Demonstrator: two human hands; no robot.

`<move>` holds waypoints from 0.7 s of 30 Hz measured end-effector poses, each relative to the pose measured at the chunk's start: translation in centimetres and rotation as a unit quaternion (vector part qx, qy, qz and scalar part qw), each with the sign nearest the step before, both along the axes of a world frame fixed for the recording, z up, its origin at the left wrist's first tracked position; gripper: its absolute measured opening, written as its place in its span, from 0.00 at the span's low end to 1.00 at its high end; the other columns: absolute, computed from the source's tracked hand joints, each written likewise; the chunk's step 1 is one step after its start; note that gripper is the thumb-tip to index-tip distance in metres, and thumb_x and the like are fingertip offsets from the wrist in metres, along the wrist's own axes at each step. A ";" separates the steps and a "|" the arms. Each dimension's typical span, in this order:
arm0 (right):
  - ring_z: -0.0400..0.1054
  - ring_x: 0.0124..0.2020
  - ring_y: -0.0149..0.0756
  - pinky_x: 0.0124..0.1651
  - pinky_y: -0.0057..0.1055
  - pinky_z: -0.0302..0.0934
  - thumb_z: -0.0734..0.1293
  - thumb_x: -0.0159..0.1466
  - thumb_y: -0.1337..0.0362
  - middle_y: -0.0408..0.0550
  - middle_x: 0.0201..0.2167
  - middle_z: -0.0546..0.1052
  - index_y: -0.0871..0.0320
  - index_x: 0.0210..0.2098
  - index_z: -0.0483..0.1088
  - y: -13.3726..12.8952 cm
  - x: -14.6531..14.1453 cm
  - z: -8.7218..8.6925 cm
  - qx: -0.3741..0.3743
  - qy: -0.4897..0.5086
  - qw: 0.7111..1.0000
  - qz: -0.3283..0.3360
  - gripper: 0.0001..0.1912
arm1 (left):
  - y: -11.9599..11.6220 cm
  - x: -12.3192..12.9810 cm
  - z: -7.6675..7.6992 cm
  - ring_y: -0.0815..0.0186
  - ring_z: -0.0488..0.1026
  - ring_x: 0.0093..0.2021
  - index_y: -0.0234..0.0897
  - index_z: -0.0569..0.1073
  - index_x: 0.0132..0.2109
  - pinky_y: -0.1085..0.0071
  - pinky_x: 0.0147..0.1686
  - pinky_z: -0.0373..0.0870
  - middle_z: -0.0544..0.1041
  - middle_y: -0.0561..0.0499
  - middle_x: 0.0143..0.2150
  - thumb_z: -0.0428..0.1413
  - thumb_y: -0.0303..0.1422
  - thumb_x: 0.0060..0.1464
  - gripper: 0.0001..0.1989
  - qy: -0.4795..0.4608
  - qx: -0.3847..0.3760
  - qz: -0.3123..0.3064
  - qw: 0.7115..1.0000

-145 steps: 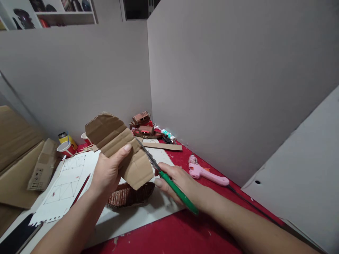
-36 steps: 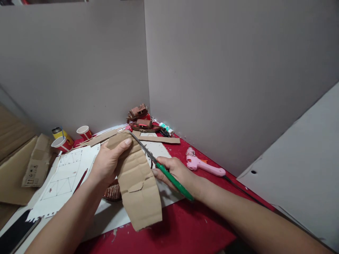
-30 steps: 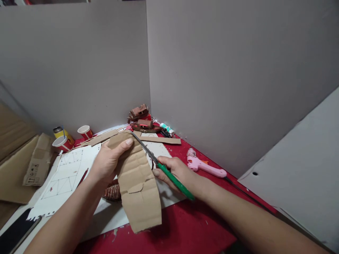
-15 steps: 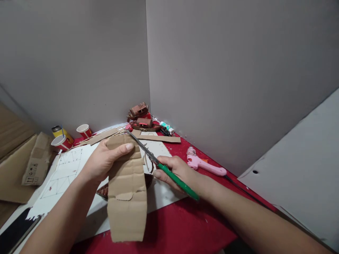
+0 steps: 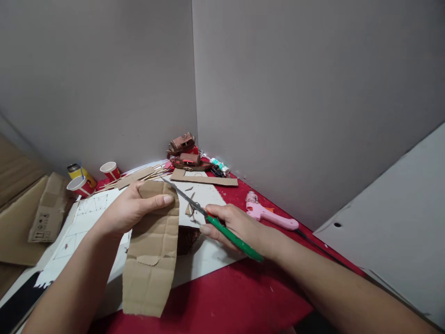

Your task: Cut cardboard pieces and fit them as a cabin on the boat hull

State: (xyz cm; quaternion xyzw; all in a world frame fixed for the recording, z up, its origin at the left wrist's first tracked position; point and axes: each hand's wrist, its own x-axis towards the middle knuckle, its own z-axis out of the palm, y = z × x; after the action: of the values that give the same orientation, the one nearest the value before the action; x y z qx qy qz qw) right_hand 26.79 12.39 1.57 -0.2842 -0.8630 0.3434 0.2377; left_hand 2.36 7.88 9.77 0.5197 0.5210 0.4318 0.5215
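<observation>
A long brown cardboard piece (image 5: 151, 260), creased across and torn at one spot, hangs from my left hand (image 5: 134, 208), whose thumb lies over its upper part. My right hand (image 5: 231, 227) grips the green handles of the scissors (image 5: 239, 241). The scissor blades point up and left, at the upper right edge of the cardboard. Behind the cardboard, a dark brown woven object (image 5: 187, 239) is partly hidden on the white sheet (image 5: 212, 260). Small curled cardboard scraps (image 5: 189, 204) lie beside the blades.
Two brown model boats (image 5: 189, 161) stand at the back corner near thin sticks (image 5: 153, 172) and an L-shaped cardboard strip (image 5: 208, 180). A pink glue gun (image 5: 271, 217) lies right. Red cups (image 5: 81, 186), a yellow container (image 5: 74, 170), a cardboard box (image 5: 47, 208) and a dark phone-like object (image 5: 17, 299) are left.
The cardboard's lower end has swung left and the piece now tilts. My left hand has shifted slightly left with it. My right hand and the scissors have barely moved.
</observation>
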 end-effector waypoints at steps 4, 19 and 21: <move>0.54 0.25 0.29 0.28 0.28 0.51 0.62 0.65 0.43 0.38 0.23 0.60 0.57 0.28 0.61 -0.2 -0.3 -0.3 -0.046 0.041 0.998 0.007 0.23 | -0.2 0.3 0.3 0.66 0.76 0.28 0.38 0.80 0.36 0.73 0.29 0.74 0.81 0.51 0.31 0.71 0.36 0.42 0.13 -0.014 -0.001 0.013 1.000; 0.61 0.14 0.27 0.15 0.23 0.52 0.73 0.50 0.41 0.39 0.17 0.70 0.57 0.28 0.64 -0.4 -1.3 1.6 -0.286 0.254 0.922 -0.065 0.27 | -0.3 3.2 -1.2 0.68 0.74 0.27 0.37 0.74 0.34 0.74 0.28 0.70 0.78 0.54 0.29 0.67 0.33 0.46 0.09 0.005 -0.034 -0.091 0.995; 0.63 0.15 0.26 0.16 0.22 0.53 0.73 0.51 0.44 0.39 0.19 0.72 0.57 0.30 0.65 -0.9 -1.4 1.7 -0.312 0.255 0.914 -0.040 0.24 | -0.5 3.6 -1.4 0.69 0.73 0.26 0.37 0.73 0.34 0.76 0.27 0.68 0.77 0.54 0.29 0.66 0.32 0.48 0.09 0.025 -0.033 -0.121 0.992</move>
State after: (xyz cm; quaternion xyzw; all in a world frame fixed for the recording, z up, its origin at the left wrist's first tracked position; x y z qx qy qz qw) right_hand 25.35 11.49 3.26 -0.2805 -0.6097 0.6467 0.3625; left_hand 5.97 7.34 8.36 0.5721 0.4812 0.3349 0.5735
